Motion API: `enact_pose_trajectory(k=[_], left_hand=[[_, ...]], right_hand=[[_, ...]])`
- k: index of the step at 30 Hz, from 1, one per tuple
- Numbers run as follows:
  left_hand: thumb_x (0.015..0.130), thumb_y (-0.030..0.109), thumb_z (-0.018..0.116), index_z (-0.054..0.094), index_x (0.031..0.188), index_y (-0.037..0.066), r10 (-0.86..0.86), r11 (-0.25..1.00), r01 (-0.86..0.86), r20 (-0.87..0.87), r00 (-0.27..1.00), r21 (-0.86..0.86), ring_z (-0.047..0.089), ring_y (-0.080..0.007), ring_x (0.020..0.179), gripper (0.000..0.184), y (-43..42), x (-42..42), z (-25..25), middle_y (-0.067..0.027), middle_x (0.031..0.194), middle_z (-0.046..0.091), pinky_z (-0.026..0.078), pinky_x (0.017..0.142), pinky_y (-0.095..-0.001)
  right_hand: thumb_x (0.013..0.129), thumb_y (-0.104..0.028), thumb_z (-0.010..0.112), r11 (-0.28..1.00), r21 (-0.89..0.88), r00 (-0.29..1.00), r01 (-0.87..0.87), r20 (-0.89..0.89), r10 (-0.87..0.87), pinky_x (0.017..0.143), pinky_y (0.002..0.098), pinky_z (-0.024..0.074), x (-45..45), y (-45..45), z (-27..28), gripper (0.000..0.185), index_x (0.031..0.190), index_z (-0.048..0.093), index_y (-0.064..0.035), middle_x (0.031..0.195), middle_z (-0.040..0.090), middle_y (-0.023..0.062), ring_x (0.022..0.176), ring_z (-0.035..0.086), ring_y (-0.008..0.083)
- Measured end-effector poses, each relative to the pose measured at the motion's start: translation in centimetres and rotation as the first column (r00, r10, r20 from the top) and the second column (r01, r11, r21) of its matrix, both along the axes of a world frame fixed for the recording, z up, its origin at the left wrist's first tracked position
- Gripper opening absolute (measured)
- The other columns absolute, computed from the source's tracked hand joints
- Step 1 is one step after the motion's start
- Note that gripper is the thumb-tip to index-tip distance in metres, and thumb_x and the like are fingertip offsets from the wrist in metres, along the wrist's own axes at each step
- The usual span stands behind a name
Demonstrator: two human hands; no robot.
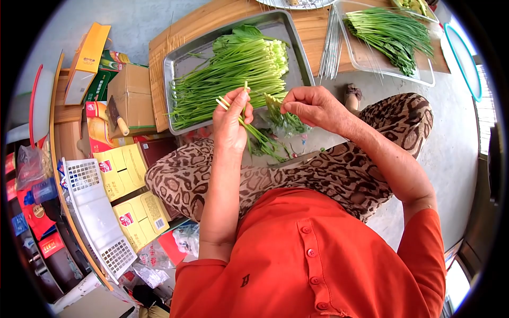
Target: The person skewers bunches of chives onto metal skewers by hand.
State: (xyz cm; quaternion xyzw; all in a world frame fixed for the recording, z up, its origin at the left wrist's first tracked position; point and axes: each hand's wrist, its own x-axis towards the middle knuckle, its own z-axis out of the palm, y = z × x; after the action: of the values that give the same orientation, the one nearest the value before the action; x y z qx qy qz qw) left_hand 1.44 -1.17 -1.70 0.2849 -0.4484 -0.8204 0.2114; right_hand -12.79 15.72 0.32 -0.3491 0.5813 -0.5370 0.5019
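My left hand (pixel 231 119) is closed, pinching a few green stalks (pixel 245 123) whose pale cut ends stick up past the thumb. Their leafy ends hang below the hand. To the right, my right hand (pixel 313 108) has thumb and forefinger pressed together on what looks like a thin skewer, pointing toward the left hand; the fingers partly hide it. Yellow-green leaves (pixel 273 104) show beside the right fingertips. Just beyond both hands, a metal tray (pixel 168 68) holds a thick layer of green stalks (pixel 228 74), with pale ends toward the right.
Metal skewers (pixel 331 45) lie on the wooden table (pixel 212 21) right of the tray. A clear plastic bin (pixel 429 78) holds long greens (pixel 389 34). At left are cardboard boxes (pixel 132 98), a knife with a wooden handle (pixel 122 125) and a white basket (pixel 98 212).
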Motion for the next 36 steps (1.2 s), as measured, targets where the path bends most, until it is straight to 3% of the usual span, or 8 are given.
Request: enact_pose_trajectory(k=[14, 17, 19, 21, 22, 27, 30, 36], left_hand=[[0.085, 0.014, 0.069, 0.063, 0.098, 0.001, -0.057, 0.997, 0.061, 0.062, 0.996, -0.053, 0.051, -0.0096, 0.065, 0.019, 2.3, -0.5, -0.2, -0.0017, 0.08, 0.06, 0.037, 0.052, -0.022], [0.094, 0.018, 0.056, 0.064, 0.097, -0.001, -0.019, 0.972, 0.035, 0.071, 0.997, -0.233, 0.053, -0.009, 0.064, 0.021, 2.4, -0.7, 0.1, -0.0012, 0.083, 0.061, 0.04, 0.054, -0.0211], [0.097, 0.021, 0.049, 0.064, 0.097, -0.001, 0.042, 0.902, 0.025, 0.146, 0.988, -0.43, 0.056, -0.0129, 0.067, 0.026, 2.3, -0.6, 0.3, -0.0037, 0.085, 0.062, 0.043, 0.059, -0.0244], [0.097, 0.019, 0.048, 0.063, 0.095, 0.0, 0.238, 0.411, 0.157, 0.272, 0.933, -0.898, 0.059, -0.0174, 0.069, 0.025, 2.2, -0.1, 1.1, -0.0076, 0.084, 0.063, 0.046, 0.063, -0.0286], [0.098, 0.022, 0.047, 0.064, 0.092, 0.003, 0.246, 0.398, 0.147, 0.259, 0.934, -0.906, 0.047, -0.0109, 0.055, 0.026, 2.0, -0.1, 0.5, -0.0014, 0.06, 0.048, 0.039, 0.055, -0.0258], [0.098, 0.025, 0.048, 0.061, 0.085, 0.003, 0.015, 0.413, 0.358, 0.399, 0.917, -0.838, 0.042, -0.0082, 0.05, 0.029, 3.4, -0.4, 0.4, 0.0003, 0.055, 0.044, 0.035, 0.048, -0.0248], [0.099, 0.028, 0.047, 0.054, 0.082, 0.003, -0.407, 0.734, 0.548, 0.386, 0.827, -0.401, 0.036, -0.004, 0.044, 0.031, 3.7, -0.7, 0.0, 0.0033, 0.055, 0.043, 0.029, 0.038, -0.0212], [0.097, 0.022, 0.05, 0.053, 0.089, 0.003, -0.547, 0.757, 0.619, 0.316, 0.775, -0.209, 0.035, -0.003, 0.045, 0.021, 4.3, -1.3, 0.1, 0.0015, 0.062, 0.046, 0.027, 0.037, -0.0176]], right_hand=[[0.095, -0.017, 0.052, 0.999, 0.006, 0.999, 0.04, -0.025, -0.04, 0.045, 0.0199, 0.0281, 0.0, -0.3, -0.4, 0.017, 0.093, 0.062, -0.0027, 0.059, 0.044, -0.0066, 0.05, 0.035, 0.0022], [0.095, -0.018, 0.053, 0.997, 0.031, 0.996, 0.077, -0.052, -0.076, 0.045, 0.0199, 0.0282, -0.2, -0.3, -0.7, 0.018, 0.092, 0.062, -0.0028, 0.059, 0.043, -0.0071, 0.05, 0.036, 0.0021], [0.095, -0.019, 0.054, 0.989, 0.061, 0.987, 0.137, -0.094, -0.131, 0.045, 0.0197, 0.0281, -0.2, -0.4, -0.7, 0.018, 0.091, 0.062, -0.0027, 0.058, 0.043, -0.0076, 0.05, 0.036, 0.002], [0.093, -0.018, 0.056, 0.984, 0.074, 0.983, 0.16, -0.108, -0.152, 0.046, 0.0212, 0.0307, -0.5, -0.3, -0.6, 0.016, 0.09, 0.062, -0.0025, 0.059, 0.045, -0.0063, 0.051, 0.038, 0.003], [0.091, -0.017, 0.058, 0.979, 0.09, 0.978, 0.181, -0.118, -0.17, 0.047, 0.0227, 0.0333, -0.6, -0.3, -0.5, 0.015, 0.089, 0.063, -0.0022, 0.059, 0.047, -0.005, 0.052, 0.04, 0.0041], [0.09, -0.017, 0.062, 0.991, 0.01, 0.991, 0.134, -0.03, -0.134, 0.047, 0.0199, 0.0314, 0.1, -0.6, -0.2, 0.013, 0.094, 0.062, -0.0039, 0.062, 0.051, -0.0061, 0.053, 0.04, 0.0024], [0.091, -0.017, 0.062, 0.994, -0.062, 0.996, 0.087, 0.021, -0.085, 0.047, 0.0176, 0.0306, 0.4, -0.8, -0.1, 0.014, 0.097, 0.061, -0.0047, 0.065, 0.054, -0.0059, 0.054, 0.041, 0.0008], [0.091, -0.016, 0.061, 0.996, -0.057, 0.994, 0.061, 0.089, -0.056, 0.051, 0.017, 0.037, 0.4, -0.8, -1.0, 0.012, 0.097, 0.06, -0.0046, 0.069, 0.059, -0.0033, 0.059, 0.05, 0.0016]])
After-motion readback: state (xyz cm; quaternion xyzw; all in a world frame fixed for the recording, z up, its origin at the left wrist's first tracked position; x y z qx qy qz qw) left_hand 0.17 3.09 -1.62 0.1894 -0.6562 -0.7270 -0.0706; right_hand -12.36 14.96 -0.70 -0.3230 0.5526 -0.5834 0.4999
